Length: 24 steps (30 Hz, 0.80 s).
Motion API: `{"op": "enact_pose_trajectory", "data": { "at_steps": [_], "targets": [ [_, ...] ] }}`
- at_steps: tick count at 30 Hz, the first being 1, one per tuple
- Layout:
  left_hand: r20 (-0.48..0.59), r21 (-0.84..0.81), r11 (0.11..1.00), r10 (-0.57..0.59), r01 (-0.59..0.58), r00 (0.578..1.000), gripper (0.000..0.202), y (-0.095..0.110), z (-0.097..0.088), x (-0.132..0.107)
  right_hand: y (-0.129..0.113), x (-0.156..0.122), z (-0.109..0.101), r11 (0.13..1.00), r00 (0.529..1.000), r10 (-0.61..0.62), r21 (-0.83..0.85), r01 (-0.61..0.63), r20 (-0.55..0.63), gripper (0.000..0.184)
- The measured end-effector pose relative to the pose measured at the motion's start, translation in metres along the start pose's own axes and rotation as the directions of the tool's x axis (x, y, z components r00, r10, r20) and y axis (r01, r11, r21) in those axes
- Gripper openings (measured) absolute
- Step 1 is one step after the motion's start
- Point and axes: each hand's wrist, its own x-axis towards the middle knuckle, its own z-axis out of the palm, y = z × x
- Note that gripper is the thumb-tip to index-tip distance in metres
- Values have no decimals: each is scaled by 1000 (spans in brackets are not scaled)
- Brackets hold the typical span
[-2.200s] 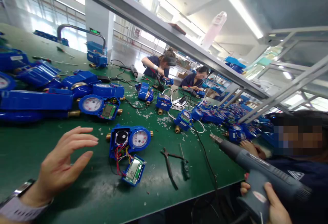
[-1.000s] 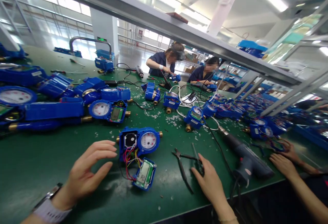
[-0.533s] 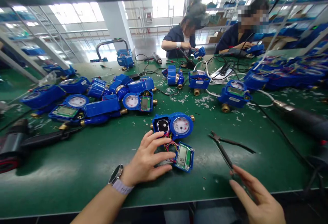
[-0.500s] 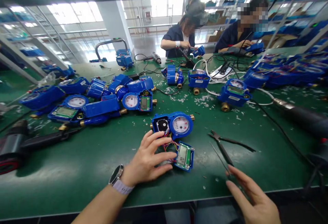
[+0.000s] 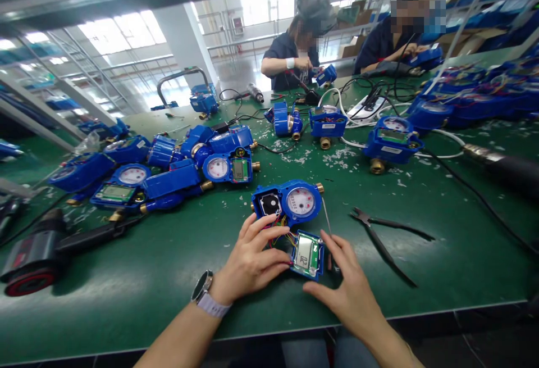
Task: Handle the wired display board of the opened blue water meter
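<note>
Blue water meter (image 5: 286,202) in the head view, its green circuit-board display module (image 5: 306,255) wired on just nearer, long axis near-far, between the left hand (image 5: 250,258), open with fingertips touching the module's edge, and the half-curled right hand (image 5: 345,281), apparently pinching a thin steel tool shaft (image 5: 325,222).

A blue water meter (image 5: 286,202) lies open on the green tabletop (image 5: 126,300), brass pipe ends at left and right, white dial showing, a square opening left of the dial. Thin coloured wires (image 5: 280,232) run from that opening to a circuit board (image 5: 307,255) with a small LCD in a blue frame, lying just nearer. The left hand (image 5: 248,258) reaches its left edge. A thin steel screwdriver shaft (image 5: 325,216) tilts up beside it, its lower end hidden behind the right hand (image 5: 345,278).
</note>
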Motion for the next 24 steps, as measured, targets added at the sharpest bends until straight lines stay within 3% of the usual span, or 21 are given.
{"op": "enact_pose_trajectory", "data": {
  "at_steps": [5,15,24],
  "targets": [
    [28,20,1000,8,-9,1000,6,1,-2,0,-2,1,3,999,997,47,-15,-46,68,73],
    [-11,-37,999,-8,8,1000,6,-1,-2,-4,-11,2,-2,1000,995,6,12,-7,96,67],
    [102,-149,986,-57,71,993,12,-3,-1,-3,-12,3,-3,998,993,15,57,-22,118,70]
  ]
}}
